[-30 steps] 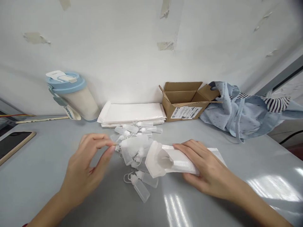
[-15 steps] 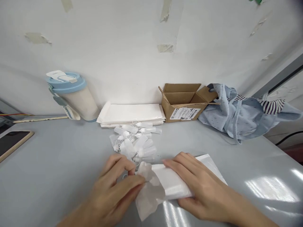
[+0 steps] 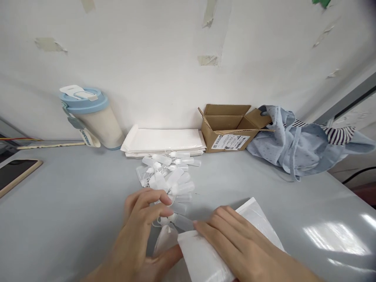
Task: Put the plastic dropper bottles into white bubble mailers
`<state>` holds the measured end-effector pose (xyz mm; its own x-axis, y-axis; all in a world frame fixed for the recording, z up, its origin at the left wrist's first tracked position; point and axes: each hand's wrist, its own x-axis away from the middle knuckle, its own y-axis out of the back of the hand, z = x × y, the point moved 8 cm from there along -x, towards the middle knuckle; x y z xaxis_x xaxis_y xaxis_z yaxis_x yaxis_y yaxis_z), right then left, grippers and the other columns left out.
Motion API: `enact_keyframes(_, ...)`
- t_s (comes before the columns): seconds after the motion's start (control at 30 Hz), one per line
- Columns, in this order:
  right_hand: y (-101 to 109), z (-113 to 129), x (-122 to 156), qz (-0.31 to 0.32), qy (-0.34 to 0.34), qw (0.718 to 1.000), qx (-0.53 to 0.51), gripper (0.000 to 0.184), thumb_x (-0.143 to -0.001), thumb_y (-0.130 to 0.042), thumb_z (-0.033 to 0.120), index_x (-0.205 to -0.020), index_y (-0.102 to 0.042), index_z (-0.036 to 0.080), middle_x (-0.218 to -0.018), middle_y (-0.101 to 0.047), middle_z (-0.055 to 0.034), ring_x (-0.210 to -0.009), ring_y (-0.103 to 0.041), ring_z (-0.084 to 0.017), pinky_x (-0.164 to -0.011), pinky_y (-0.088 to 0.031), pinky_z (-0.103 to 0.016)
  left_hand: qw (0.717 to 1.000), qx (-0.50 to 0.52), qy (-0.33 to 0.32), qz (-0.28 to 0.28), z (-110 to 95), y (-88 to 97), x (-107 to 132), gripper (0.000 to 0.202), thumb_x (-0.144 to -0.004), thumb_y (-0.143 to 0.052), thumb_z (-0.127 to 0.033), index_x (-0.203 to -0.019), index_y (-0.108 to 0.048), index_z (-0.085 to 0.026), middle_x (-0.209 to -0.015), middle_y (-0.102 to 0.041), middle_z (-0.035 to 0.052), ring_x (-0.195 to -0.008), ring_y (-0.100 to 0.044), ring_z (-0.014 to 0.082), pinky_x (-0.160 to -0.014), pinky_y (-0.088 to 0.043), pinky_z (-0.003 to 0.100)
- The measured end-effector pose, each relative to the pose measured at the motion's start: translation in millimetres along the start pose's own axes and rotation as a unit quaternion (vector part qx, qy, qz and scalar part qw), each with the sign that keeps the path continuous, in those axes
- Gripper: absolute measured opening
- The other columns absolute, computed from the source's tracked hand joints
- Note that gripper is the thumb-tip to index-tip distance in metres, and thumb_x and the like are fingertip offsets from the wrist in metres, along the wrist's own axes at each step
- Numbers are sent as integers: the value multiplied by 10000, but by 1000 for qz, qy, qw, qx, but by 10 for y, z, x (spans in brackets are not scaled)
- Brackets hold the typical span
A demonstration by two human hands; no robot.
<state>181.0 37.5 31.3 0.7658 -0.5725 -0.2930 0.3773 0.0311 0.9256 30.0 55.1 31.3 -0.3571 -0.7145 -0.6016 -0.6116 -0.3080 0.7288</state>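
Observation:
My right hand point(image 3: 235, 244) lies over a white padded envelope point(image 3: 252, 219) at the near edge of the grey table, its fingers wrapped on the envelope's top. My left hand point(image 3: 141, 231) is at the envelope's open end, thumb under the flap point(image 3: 166, 241), fingers curled around a small clear plastic bottle point(image 3: 183, 222) at the mouth. A heap of several such small clear bottles point(image 3: 167, 174) lies just beyond both hands.
A stack of white envelopes point(image 3: 163, 141) lies at the wall. Beside it stands an open cardboard box point(image 3: 227, 127) and a blue cloth bundle point(image 3: 296, 143). A blue-lidded cup point(image 3: 92, 117) stands left. A phone point(image 3: 14, 174) lies at the left edge.
Both hands and the envelope have come nearer to me. My left hand left the bottle heap and went to the envelope's open end, where a bottle now lies.

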Motion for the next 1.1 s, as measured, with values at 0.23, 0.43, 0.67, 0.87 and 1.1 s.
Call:
enact_keyframes(0.23, -62, 125, -37, -2, 29, 999, 44, 385, -1004, -259, 176, -1153, -602, 85, -806, -630, -81, -721, -551, -223, -708, -490, -364, 998, 55, 7, 10, -75, -141, 64, 160, -856, -585, -226, -1005, -528, -213, -1023, -581, 75, -1029, -487, 264, -841, -455, 390)
enact_keyframes(0.43, -111, 124, -63, -10, 39, 998, 52, 400, -1000, -243, 156, -1156, -601, 72, -791, -630, -79, -705, -554, -221, -693, -492, -370, 994, 85, -14, 72, -98, -186, 72, 113, -835, -631, -134, -889, -562, -206, -887, -606, 49, -877, -552, 219, -728, -487, 316)
enact_keyframes(0.67, 47, 6, -8, -27, 6, 997, 74, 376, -986, -329, 255, -1222, -555, 68, -917, -666, -107, -852, -611, -259, -829, -486, -409, 942, 212, 160, 206, 167, -437, 217, 221, -851, -610, -309, -1060, -628, -242, -713, -704, -32, -561, -633, 148, -488, -509, 206)
enact_keyframes(0.87, 116, 6, 0, -95, 33, 983, 154, 390, -907, -391, 163, -1248, -517, 23, -1082, -674, -192, -1014, -614, -328, -837, -476, -486, 754, 449, 389, 281, 229, -565, 294, 281, -892, -562, -436, -895, -695, -188, -830, -737, 33, -789, -711, 222, -658, -581, 274)
enact_keyframes(1.1, -1, 46, 21, -60, 53, 972, 222, 439, -1000, -252, 130, -1288, -581, 95, -1190, -689, -143, -1105, -629, -291, -863, -520, -456, 758, 461, 397, 236, 314, -521, 247, 384, -907, -533, -542, -1015, -720, -223, -812, -749, 31, -754, -728, 228, -667, -614, 310)
